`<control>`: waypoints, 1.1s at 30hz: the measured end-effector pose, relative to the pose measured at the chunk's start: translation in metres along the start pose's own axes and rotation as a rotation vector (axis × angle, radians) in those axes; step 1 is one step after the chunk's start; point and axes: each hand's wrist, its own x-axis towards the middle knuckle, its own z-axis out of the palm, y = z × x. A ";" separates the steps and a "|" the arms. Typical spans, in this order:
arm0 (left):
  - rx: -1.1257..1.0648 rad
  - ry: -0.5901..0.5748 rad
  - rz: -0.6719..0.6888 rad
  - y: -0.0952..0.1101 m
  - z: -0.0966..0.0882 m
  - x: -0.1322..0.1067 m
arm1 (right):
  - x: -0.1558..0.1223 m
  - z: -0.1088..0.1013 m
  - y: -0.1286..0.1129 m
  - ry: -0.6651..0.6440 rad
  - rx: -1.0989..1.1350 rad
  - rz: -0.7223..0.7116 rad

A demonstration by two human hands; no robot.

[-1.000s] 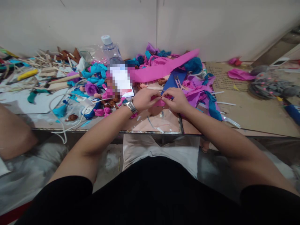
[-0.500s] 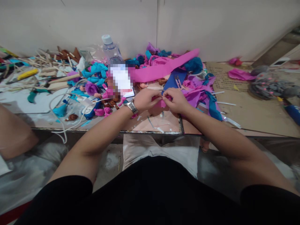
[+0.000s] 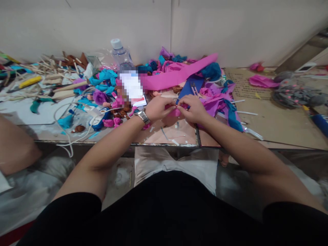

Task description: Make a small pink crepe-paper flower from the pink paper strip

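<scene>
Close together over the front of the table, my left hand (image 3: pixel 160 108) and my right hand (image 3: pixel 191 108) both pinch a small piece of pink crepe paper (image 3: pixel 176 112). Fingers hide most of that piece. A metal watch (image 3: pixel 142 115) is on my left wrist. Just behind my hands lie a strip of blue paper (image 3: pixel 188 89) and a pair of small scissors or snips (image 3: pixel 194 89) on top of it. A long pink crepe paper strip (image 3: pixel 164 81) stretches across the heap beyond. Left of my left hand a lit phone (image 3: pixel 133 88) leans, partly blurred.
A clear bottle (image 3: pixel 121 56) stands at the back. Crumpled paper flowers (image 3: pixel 99 97), a white cable (image 3: pixel 68 136) and wooden sticks (image 3: pixel 53 70) fill the left. Rightward are purple and teal scraps (image 3: pixel 217 97), cardboard (image 3: pixel 261 123) and a grey bundle (image 3: pixel 289 94). Another person's limb (image 3: pixel 17 147) shows at far left.
Almost nothing differs. My fingers shift very slightly around the pink paper, and both hands stay in the same place.
</scene>
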 end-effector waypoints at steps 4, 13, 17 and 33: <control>-0.013 0.048 -0.005 -0.004 -0.002 0.001 | 0.002 -0.005 0.000 0.048 0.017 -0.009; -0.118 0.283 -0.212 -0.013 -0.003 0.002 | 0.005 -0.008 0.002 0.212 0.083 0.011; -0.216 0.400 -0.269 -0.026 0.003 0.005 | 0.005 -0.010 0.000 0.254 0.087 0.060; -0.104 0.109 0.032 -0.005 -0.002 -0.001 | 0.002 -0.004 -0.001 -0.009 0.013 -0.022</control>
